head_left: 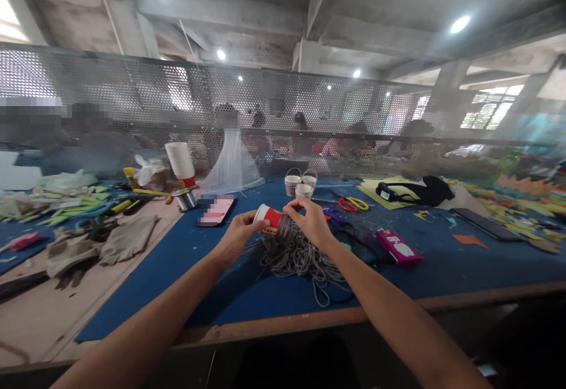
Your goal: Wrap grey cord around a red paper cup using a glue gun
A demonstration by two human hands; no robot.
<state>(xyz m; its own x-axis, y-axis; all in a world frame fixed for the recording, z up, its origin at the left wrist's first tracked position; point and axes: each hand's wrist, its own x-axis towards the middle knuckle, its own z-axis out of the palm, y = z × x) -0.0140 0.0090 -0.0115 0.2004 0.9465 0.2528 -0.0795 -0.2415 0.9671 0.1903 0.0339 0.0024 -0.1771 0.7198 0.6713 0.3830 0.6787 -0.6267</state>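
My left hand (239,234) is closed round a red paper cup (267,216) lying on its side, its white rim toward the left. My right hand (312,219) pinches grey cord at the cup's other end. The cup is wrapped partly in that cord. Below both hands a loose pile of grey cord (295,254) lies on the blue mat (186,265).
A phone (215,210), three small white cups with wire handles (301,184), scissors (352,204), a pink box (398,246), a stack of paper cups (181,162) and a black bag (422,190) lie around. Gloves and scraps cover the left. A perforated screen (283,118) stands behind, people beyond it.
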